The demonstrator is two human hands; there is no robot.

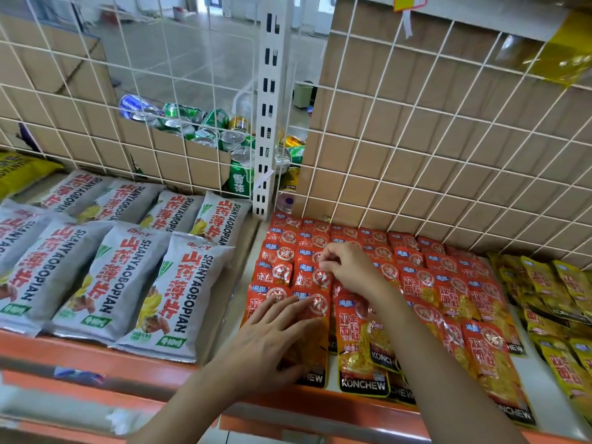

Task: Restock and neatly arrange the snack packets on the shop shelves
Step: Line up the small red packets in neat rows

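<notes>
Rows of red snack packets (416, 283) lie overlapped on the right part of the shelf. My left hand (272, 334) rests flat with straight fingers on the front-left red packet (315, 307). My right hand (347, 267) reaches further back, its fingers curled and pinching the top of a red packet (312, 277) in the second column. Grey snack bags (128, 270) lie in two rows on the left part of the shelf. Yellow packets (551, 293) lie at the far right.
A white wire grid (448, 155) backs the shelf, with a white slotted upright post (270, 107) in the middle. Behind it sits a cardboard box of drink cans (208, 129). The shelf's orange front edge (96, 357) runs along the bottom. A yellow bag (19, 171) lies far left.
</notes>
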